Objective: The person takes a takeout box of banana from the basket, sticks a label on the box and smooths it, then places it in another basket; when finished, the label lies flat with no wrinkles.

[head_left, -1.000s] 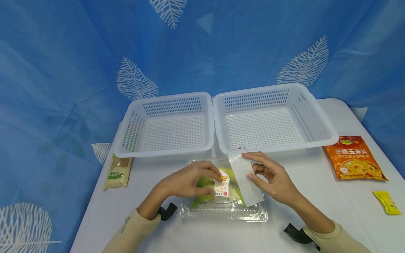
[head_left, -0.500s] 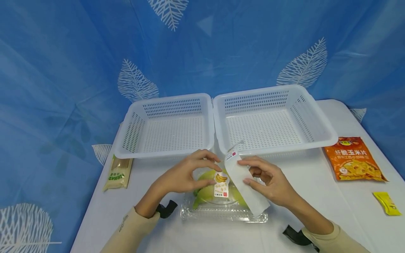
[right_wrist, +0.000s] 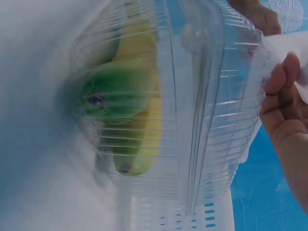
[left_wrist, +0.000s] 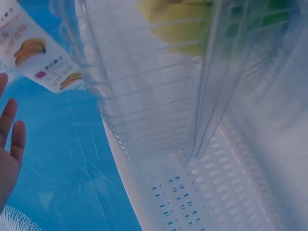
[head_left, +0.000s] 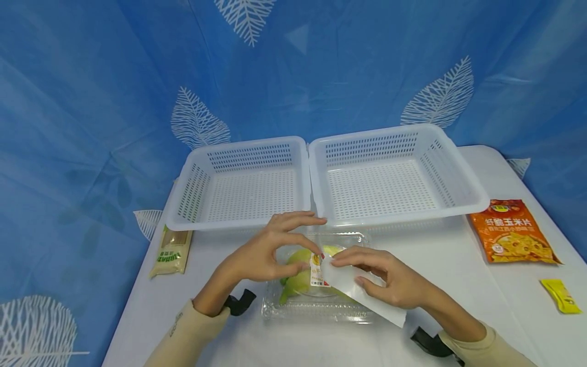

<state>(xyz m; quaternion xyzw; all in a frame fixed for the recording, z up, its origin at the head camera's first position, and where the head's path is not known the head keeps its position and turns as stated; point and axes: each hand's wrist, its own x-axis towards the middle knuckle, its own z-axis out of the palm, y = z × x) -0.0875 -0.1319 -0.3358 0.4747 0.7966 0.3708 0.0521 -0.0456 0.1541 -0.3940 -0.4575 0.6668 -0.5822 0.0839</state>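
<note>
A clear plastic clamshell box (head_left: 316,312) lies in front of me, with yellow-and-green bananas (right_wrist: 137,110) inside. On its lid is a white sticker (head_left: 317,275) with a banana picture. My right hand (head_left: 390,278) pinches a white label strip (head_left: 369,294) between thumb and fingers; the strip slants over the lid's right part and covers some of the sticker. Banana prints show on the strip (left_wrist: 31,50) in the left wrist view. My left hand (head_left: 266,250) hovers over the lid's left side, fingers loosely spread, its index fingertip right at the strip's upper corner.
Two white perforated baskets (head_left: 238,224) (head_left: 403,216) stand side by side behind the box. A noodle packet (head_left: 171,252) lies at the left, partly under a basket. An orange snack bag (head_left: 513,232) and a small yellow packet (head_left: 561,295) lie at the right.
The right hand has lowered the strip and tilted it, so its bottom end swung right and its top came down beside the sticker. The left hand's fingers have spread and lifted from the sticker.
</note>
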